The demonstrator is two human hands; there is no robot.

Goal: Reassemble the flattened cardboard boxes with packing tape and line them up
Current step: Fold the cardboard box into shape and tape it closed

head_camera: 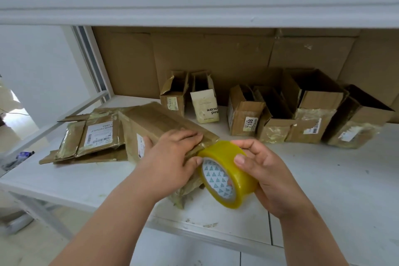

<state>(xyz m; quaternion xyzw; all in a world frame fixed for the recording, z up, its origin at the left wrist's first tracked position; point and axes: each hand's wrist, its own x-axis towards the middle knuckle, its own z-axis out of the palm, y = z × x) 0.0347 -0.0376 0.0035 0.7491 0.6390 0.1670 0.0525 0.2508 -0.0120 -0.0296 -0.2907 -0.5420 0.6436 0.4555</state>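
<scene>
Packing tape roll (227,174): glossy yellow ring, white printed core, gripped by right hand (264,176) near the white shelf (323,179) front edge. Left hand (172,158): fingers flat, pressing the creased brown cardboard box (164,127) touching the roll. Flattened cardboard (90,140): labelled, film-wrapped, lying left. Behind: row of upright open boxes (280,112), crumpled, against the cardboard backing (216,54).

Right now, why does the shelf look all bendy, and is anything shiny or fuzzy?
Head view: the wide lens bows the white shelf edge and stretches the arms. Soft even light, faint shadows. Glare glints on the yellow packing tape roll and the taped brown cardboard box. The far-left floor clutter is blurry.
</scene>
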